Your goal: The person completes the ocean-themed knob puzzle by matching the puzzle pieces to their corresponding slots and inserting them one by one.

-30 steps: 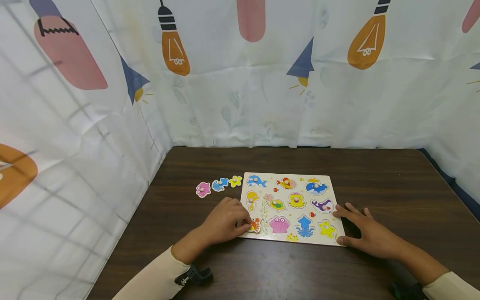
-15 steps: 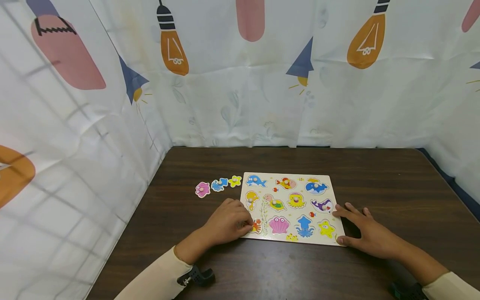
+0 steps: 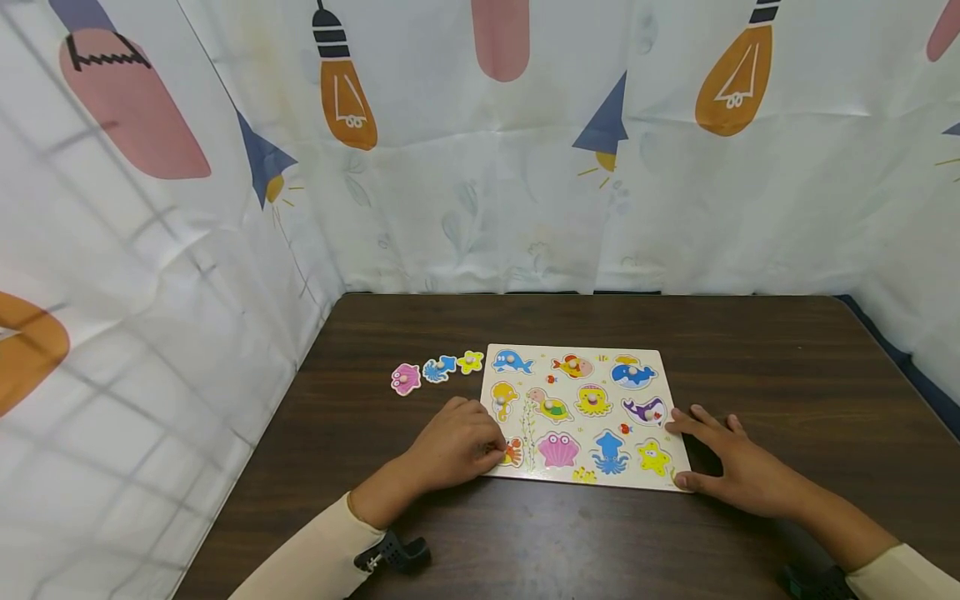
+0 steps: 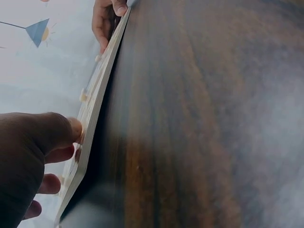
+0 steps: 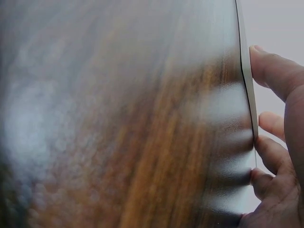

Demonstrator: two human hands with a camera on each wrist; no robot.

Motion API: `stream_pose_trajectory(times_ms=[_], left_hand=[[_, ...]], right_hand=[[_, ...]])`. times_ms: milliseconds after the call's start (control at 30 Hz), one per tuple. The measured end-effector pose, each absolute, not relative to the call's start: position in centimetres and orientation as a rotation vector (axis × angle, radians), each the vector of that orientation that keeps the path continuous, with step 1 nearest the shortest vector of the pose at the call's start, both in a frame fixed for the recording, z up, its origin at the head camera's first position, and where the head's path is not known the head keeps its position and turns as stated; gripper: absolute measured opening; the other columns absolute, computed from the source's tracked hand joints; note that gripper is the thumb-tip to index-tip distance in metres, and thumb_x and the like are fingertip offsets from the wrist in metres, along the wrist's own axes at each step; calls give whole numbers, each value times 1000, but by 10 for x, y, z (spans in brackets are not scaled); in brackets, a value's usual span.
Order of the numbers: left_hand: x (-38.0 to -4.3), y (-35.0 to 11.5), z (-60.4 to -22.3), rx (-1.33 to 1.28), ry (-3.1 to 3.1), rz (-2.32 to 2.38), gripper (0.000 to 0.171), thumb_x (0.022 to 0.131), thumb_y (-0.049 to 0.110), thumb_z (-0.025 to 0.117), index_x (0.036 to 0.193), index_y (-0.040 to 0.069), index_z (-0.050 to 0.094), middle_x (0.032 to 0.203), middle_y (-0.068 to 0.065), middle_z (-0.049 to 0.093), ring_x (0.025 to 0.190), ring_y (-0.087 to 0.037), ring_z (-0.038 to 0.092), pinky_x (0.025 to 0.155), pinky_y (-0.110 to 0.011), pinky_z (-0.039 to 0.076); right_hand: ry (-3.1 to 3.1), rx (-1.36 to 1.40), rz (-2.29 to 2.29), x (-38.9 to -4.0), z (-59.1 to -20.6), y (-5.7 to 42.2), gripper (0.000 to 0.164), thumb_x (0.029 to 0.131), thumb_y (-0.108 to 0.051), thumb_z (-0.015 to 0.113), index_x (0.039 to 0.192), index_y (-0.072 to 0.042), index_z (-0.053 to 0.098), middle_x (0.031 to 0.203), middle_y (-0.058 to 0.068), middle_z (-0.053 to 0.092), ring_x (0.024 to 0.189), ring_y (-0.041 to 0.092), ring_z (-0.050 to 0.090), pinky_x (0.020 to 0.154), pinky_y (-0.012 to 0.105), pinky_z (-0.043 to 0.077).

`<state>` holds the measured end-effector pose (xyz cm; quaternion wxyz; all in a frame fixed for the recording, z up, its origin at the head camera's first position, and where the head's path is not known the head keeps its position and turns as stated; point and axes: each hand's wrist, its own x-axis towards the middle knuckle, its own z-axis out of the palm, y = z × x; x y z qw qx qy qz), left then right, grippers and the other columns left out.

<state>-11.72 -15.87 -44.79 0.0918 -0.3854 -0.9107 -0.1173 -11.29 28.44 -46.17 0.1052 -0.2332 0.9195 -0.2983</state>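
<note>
A pale wooden peg puzzle board [image 3: 542, 367] with colourful sea animals lies on the table. At its lower left corner my left hand [image 3: 457, 446] pinches an orange crab puzzle piece [image 3: 513, 452], which sits over its spot and is partly covered by the fingers. Seen from the left wrist, the thumb [image 4: 59, 130] and fingertips meet right at the board's face. My right hand [image 3: 738, 471] rests against the right edge with fingers spread, thumb at the lower corner. The right wrist view shows that thumb [image 5: 273, 69] touching the board's edge [image 5: 248, 88].
Left of the board lie a pink shell piece [image 3: 406, 380], a blue squid piece [image 3: 435, 372] and a yellow star piece [image 3: 470, 362]. The dark wooden table [image 3: 787, 367] meets a printed white curtain [image 3: 480, 233] at the back and left.
Over the second, my left hand has shifted slightly right with the crab piece, which now lies flatter in its spot. My right hand has stayed put.
</note>
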Motion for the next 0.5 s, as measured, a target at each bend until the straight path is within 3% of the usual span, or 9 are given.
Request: stream_pose_trajectory(times_ms=[167,500], left_hand=[[-122,-165,-445,-1105,-2724,-402,6,89,33,79,89,27,78,89,16,69,92,-9,56,86,-34,40],[-141,-197,-443,-906,-2685,-465,9,87,25,82,94,20,78,91,10,71,92,-14,64,87,-40,48]], right_hand=[[2715,-700,-887,-112,-461,285,80,86,-53,77,151,-16,48,161,23,34,147,52,22,116,67,-3],[2716,-707,-905,-111,-463,285,79,87,-54,76,151,-16,49,161,21,35,149,50,21,117,64,-5]])
